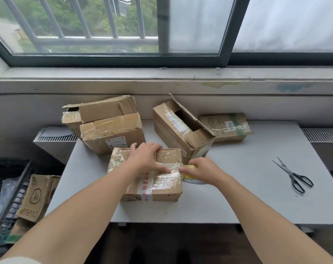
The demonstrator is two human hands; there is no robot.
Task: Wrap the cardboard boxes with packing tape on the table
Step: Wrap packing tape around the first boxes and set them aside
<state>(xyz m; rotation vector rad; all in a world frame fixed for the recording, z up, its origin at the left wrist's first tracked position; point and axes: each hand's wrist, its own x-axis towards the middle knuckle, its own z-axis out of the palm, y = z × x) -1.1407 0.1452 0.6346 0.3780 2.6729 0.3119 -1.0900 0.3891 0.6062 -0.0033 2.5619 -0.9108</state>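
The small cardboard box [145, 174] sits at the front middle of the bench [238, 187], and a strip of clear tape lies across its top. The left hand [145, 158] rests spread on the lid, fingers [166, 170] released and pressing flat on the strip. The right hand [201, 171] is clenched around the roll of packing tape [190, 179], held just off the box's right edge. Three more boxes stand behind: a large battered one [112, 130], an open one [182, 130] and a flat one [225, 127] at the back right. Scissors [293, 176] lie well apart on the right.

Risks, as I judge them: if the left hand lifts early, the strip may peel up or crease; a crooked pull of the roll would run the tape skewed; the light box could slide or tip under the pull, since only one hand steadies it.

The roll is mostly hidden by the right hand, so how much tape remains is unclear. The free stretch between roll and box is clear and hard to trace. The box's far and left sides are unseen
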